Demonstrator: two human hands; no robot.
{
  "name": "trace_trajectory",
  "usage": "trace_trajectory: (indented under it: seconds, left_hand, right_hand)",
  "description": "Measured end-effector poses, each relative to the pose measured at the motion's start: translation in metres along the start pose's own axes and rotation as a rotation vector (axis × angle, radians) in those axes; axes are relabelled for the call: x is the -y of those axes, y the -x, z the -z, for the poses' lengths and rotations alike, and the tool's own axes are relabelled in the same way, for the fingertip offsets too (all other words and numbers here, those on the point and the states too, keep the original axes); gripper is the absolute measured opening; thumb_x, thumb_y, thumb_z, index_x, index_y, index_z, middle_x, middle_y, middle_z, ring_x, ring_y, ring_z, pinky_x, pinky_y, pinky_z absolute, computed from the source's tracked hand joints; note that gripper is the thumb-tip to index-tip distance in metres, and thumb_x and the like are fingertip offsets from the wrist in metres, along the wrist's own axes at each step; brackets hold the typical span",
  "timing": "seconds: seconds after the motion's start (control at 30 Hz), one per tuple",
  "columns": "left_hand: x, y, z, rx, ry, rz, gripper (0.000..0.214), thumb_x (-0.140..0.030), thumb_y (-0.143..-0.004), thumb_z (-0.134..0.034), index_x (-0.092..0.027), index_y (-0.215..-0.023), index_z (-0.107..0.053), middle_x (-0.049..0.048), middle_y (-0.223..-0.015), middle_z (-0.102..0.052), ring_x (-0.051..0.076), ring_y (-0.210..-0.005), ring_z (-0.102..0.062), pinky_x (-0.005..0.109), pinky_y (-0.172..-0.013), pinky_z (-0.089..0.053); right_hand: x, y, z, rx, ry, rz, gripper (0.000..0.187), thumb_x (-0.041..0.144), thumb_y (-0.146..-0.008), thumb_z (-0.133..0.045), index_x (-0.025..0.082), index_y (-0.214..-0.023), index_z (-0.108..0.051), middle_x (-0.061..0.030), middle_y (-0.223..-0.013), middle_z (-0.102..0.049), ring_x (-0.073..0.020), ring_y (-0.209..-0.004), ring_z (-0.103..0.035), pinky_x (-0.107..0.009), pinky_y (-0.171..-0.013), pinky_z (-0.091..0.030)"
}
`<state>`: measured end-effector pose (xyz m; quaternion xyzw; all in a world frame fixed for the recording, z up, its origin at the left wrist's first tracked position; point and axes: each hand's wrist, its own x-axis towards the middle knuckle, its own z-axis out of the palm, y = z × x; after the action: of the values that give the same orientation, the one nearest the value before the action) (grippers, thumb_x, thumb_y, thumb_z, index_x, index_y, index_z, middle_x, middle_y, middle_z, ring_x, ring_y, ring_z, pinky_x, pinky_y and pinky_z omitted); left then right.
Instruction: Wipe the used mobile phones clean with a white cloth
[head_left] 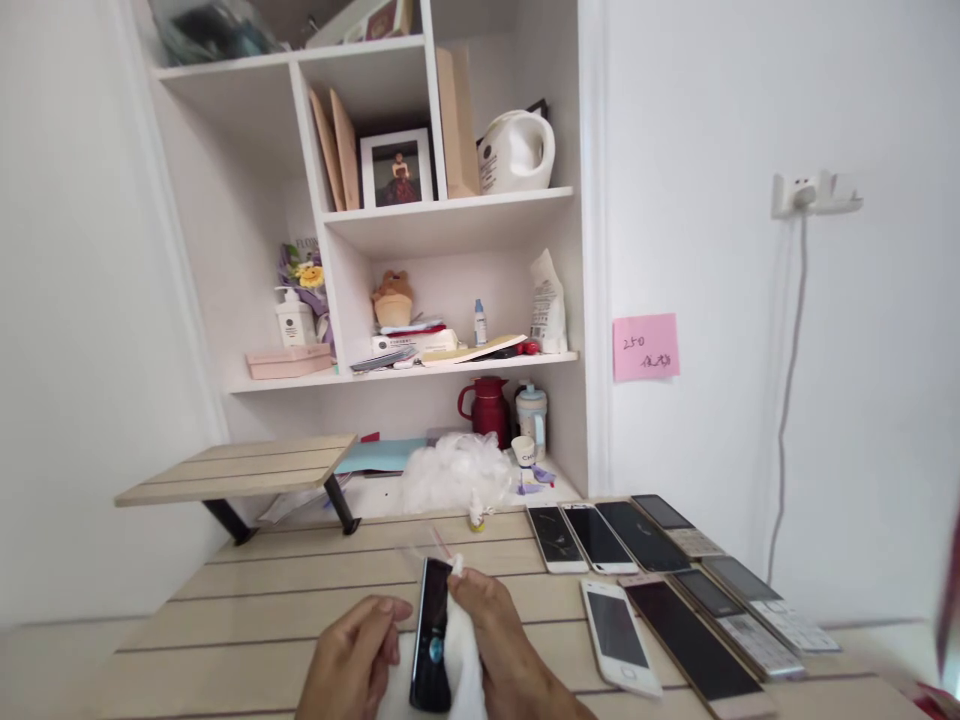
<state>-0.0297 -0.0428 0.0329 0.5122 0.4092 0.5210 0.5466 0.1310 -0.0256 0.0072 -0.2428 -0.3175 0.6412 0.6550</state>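
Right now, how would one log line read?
left hand: beside black phone; right hand: gripping white cloth against phone; table: more phones at right

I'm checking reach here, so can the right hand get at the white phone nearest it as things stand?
Probably yes: the white phone lies uncovered to the right of the right hand, with nothing visible between them. That hand holds a white cloth, though, so it may need to let go first.
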Motion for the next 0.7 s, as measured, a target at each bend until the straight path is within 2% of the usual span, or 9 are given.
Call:
trace_trajectory:
  seconds: [0.03, 0.1, 0.17, 0.23, 0.37, 0.5, 0.7]
  left_hand:
    - [0.01, -0.01, 0.0, 0.001, -0.004, 0.06, 0.047, -0.061, -0.072, -0.074, -0.015, -0.072, -0.068, -0.0035, -0.051, -0.052, 0.002, -0.032, -0.025, 0.015, -0.03, -0.014]
    - [0.031, -0.023, 0.0, 0.066, 0.087, 0.165, 0.054, -0.068, -0.072, -0.07, -0.014, -0.071, -0.066, -0.0042, -0.049, -0.05, 0.002, -0.031, -0.023, 0.015, -0.029, -0.011]
    - [0.048, -0.025, -0.003, 0.146, 0.229, 0.289, 0.055, -0.069, -0.077, -0.064, -0.014, -0.079, -0.067, -0.0013, -0.055, -0.057, 0.001, -0.032, -0.025, 0.014, -0.03, -0.012]
    - [0.058, -0.02, -0.007, 0.182, 0.306, 0.336, 0.049, -0.064, -0.084, -0.061, -0.015, -0.085, -0.067, -0.0021, -0.054, -0.056, 0.002, -0.034, -0.03, 0.013, -0.032, -0.013]
    - [0.056, -0.006, -0.012, 0.204, 0.358, 0.428, 0.041, -0.057, -0.088, -0.059, -0.016, -0.085, -0.065, -0.0029, -0.055, -0.054, 0.005, -0.037, -0.041, 0.013, -0.032, -0.014]
    - [0.052, -0.001, -0.012, 0.165, 0.389, 0.452, 0.045, -0.059, -0.088, -0.058, -0.015, -0.078, -0.063, -0.0029, -0.051, -0.053, 0.005, -0.033, -0.04, 0.014, -0.03, -0.014]
    - [0.056, 0.002, -0.007, 0.074, 0.449, 0.44, 0.042, -0.061, -0.079, -0.069, -0.02, -0.082, -0.06, -0.0074, -0.049, -0.05, 0.003, -0.032, -0.034, 0.013, -0.032, -0.014]
  right_hand:
    - [0.002, 0.001, -0.002, 0.01, 0.007, 0.003, 0.042, 0.05, -0.07, -0.082, 0.015, -0.072, -0.059, 0.0036, -0.057, -0.052, -0.0085, -0.048, -0.045, -0.02, -0.046, -0.033]
    - [0.005, 0.003, -0.004, 0.02, 0.026, 0.005, 0.042, 0.05, -0.072, -0.082, 0.016, -0.073, -0.058, 0.0037, -0.057, -0.054, -0.0084, -0.047, -0.046, -0.019, -0.046, -0.033]
    - [0.005, 0.006, -0.003, 0.031, 0.055, 0.004, 0.041, 0.05, -0.074, -0.081, 0.017, -0.075, -0.058, 0.0032, -0.058, -0.056, -0.0088, -0.048, -0.047, -0.019, -0.046, -0.034]
    - [0.004, 0.008, -0.001, 0.045, 0.095, 0.0, 0.039, 0.049, -0.076, -0.081, 0.016, -0.075, -0.058, 0.0026, -0.06, -0.057, -0.0095, -0.05, -0.049, -0.019, -0.047, -0.033]
    - [-0.003, 0.011, 0.003, 0.037, 0.161, -0.003, 0.038, 0.047, -0.078, -0.08, 0.016, -0.075, -0.058, 0.006, -0.058, -0.051, -0.0087, -0.05, -0.047, -0.019, -0.047, -0.033]
    - [-0.011, 0.014, 0.005, 0.039, 0.201, -0.041, 0.037, 0.048, -0.08, -0.078, 0.016, -0.077, -0.059, 0.0055, -0.06, -0.053, -0.009, -0.051, -0.048, -0.02, -0.049, -0.037]
    - [-0.018, 0.016, 0.007, 0.076, 0.264, -0.021, 0.037, 0.052, -0.084, -0.073, 0.016, -0.085, -0.064, 0.0021, -0.064, -0.061, -0.0123, -0.056, -0.054, -0.022, -0.054, -0.041]
